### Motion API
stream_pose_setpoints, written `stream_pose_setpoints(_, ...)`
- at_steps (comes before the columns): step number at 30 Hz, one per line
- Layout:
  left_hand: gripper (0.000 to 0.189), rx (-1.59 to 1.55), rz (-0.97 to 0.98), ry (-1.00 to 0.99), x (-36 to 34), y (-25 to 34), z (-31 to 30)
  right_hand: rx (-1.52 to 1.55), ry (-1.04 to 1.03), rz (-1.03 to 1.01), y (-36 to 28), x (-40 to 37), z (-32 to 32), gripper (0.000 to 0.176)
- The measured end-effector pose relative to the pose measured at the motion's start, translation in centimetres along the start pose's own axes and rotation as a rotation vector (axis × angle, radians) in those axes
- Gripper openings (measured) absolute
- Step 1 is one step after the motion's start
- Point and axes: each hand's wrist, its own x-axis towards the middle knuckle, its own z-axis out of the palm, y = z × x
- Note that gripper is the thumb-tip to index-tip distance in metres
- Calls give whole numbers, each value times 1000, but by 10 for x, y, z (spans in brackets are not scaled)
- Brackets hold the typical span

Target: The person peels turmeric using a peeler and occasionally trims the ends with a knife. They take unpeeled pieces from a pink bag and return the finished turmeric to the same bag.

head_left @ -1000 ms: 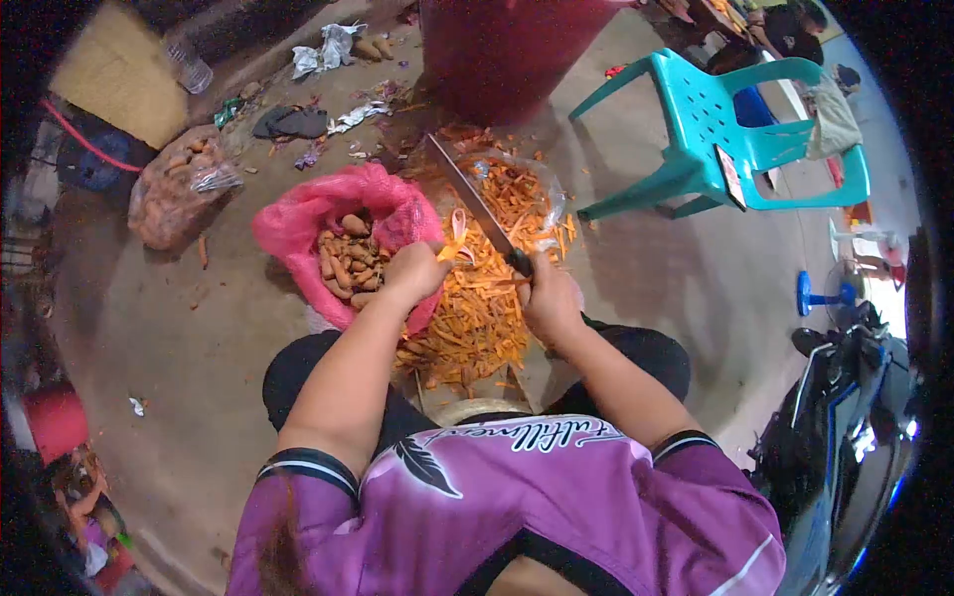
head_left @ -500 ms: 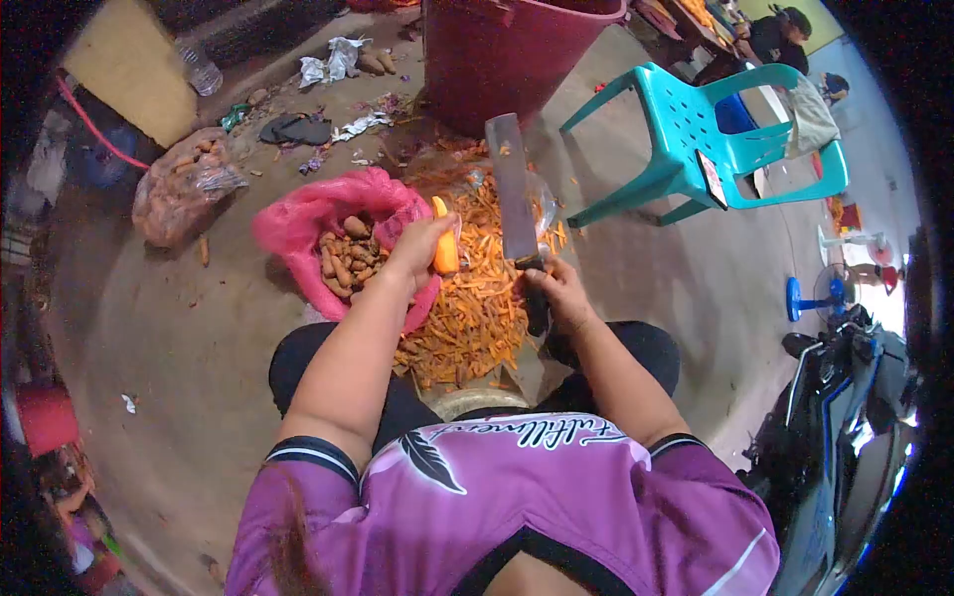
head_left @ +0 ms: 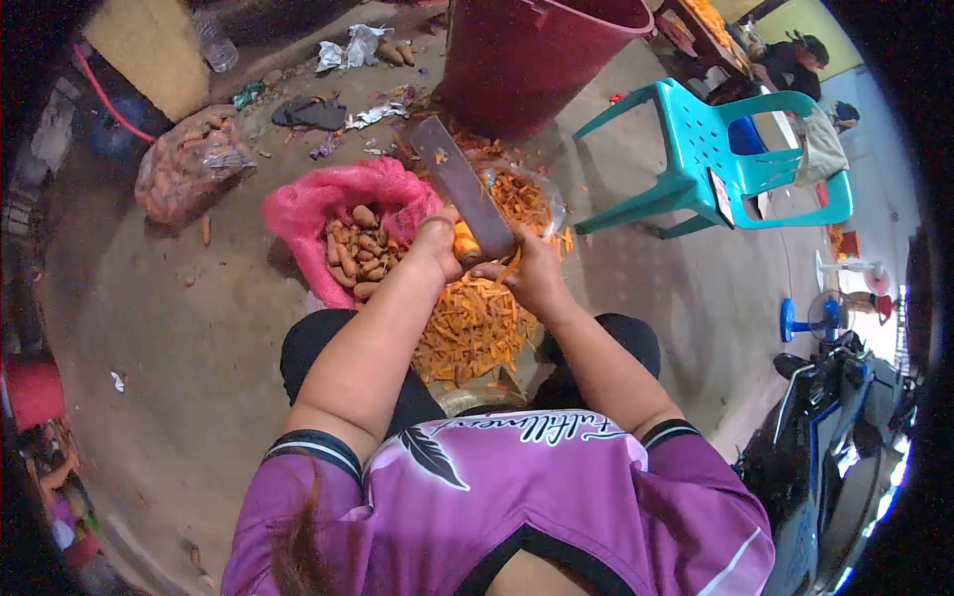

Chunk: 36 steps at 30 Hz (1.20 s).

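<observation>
My left hand is closed around a peeled orange sweet potato, mostly hidden by the fingers and the blade. A large cleaver with a broad rectangular blade is gripped in my right hand; its handle is hidden by the hand. The blade slants up and left, lying against or just over the sweet potato. An orange strip shows by my right fingers. Beneath both hands spreads a heap of orange peelings. Left of my left hand, a pink mesh sack stands open with brown unpeeled roots inside.
A tall dark-red bin stands ahead, with a teal plastic chair to its right. A filled clear bag lies at left. A motorcycle is at right. A person sits at the far right.
The cleaver has swung from nearly upright to a leftward slant and come to the sweet potato. My hands have moved closer together, and the view has shifted slightly.
</observation>
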Motion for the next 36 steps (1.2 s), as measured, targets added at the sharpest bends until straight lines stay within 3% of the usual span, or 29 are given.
stream_pose_setpoints(4,29,13,29,72,7,-1,1,-93,3,-9,-3,6,0,59)
stream_pose_setpoints(7,30,-51,-84,-123,21,1,-24,-127,-16,82,-16,7,-2,49)
stream_pose_setpoints(10,31,-62,-138,36,33,0,-26,-34,-21,79,-3,11,12,47)
stream_pose_setpoints(13,34,24,-214,-306,35,11,-35,-42,-32,6,13,19,16,45)
stream_pose_setpoints(16,46,366,-51,9,15,9,-3,378,-100,105,19,32,2,40)
stream_pose_setpoints(17,51,480,5,111,10,5,5,564,-171,275,12,35,-11,35)
stream_pose_setpoints(19,54,1092,701,309,16,-5,5,756,-227,346,29,40,-20,37)
stream_pose_setpoints(21,61,1631,1227,204,4,-5,13,876,-270,392,38,39,-25,37)
stream_pose_setpoints(24,64,1904,811,-64,-23,1,40,1126,-320,470,40,32,-23,35)
stream_pose_setpoints(25,55,1802,945,-59,-13,-5,26,1121,-352,464,46,29,-20,35)
stream_pose_setpoints(29,39,1899,909,-70,-7,-10,26,819,-442,396,59,36,-23,43)
stream_pose_setpoints(32,33,1910,872,-22,-4,-13,25,514,-282,226,46,34,-27,48)
stream_pose_setpoints(36,27,1884,838,-38,-2,-14,26,419,-290,168,50,34,-23,51)
